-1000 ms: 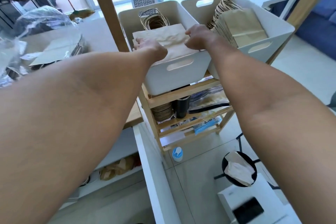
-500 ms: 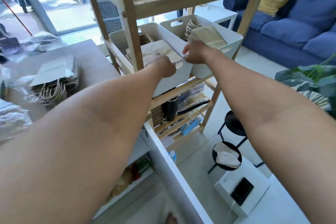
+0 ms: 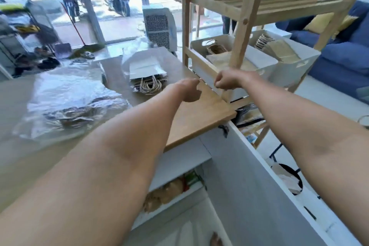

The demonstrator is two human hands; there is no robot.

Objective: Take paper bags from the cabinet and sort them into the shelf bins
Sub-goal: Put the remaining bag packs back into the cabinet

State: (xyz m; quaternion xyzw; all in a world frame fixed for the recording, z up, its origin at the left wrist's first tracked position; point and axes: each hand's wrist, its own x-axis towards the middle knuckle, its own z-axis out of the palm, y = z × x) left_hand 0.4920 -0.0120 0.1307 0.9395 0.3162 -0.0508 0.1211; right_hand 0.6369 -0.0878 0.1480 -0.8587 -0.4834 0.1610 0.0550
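Two white bins stand side by side on the wooden shelf. The left bin [image 3: 265, 62] holds pale paper bags with twine handles. The right bin [image 3: 303, 64] holds brown paper bags. My left hand [image 3: 190, 91] hovers over the wooden counter, fingers loosely curled, holding nothing. My right hand [image 3: 226, 80] is a closed fist beside the shelf's front edge, with nothing in it. A stack of white paper bags [image 3: 147, 78] with rope handles lies on the counter beyond my left hand. The open cabinet [image 3: 179, 162] below the counter shows brown paper bags [image 3: 163, 195] on its shelf.
Crumpled clear plastic wrap [image 3: 69, 94] covers the counter's left part. The white cabinet door [image 3: 259, 175] stands open toward me. A wooden shelf post [image 3: 242, 24] rises in front of the bins. A blue sofa [image 3: 345, 54] is at the right, a black stool [image 3: 289, 177] low right.
Both hands have pulled back out of the left bin, leaving the pale bag inside. My view has swung left toward the counter.
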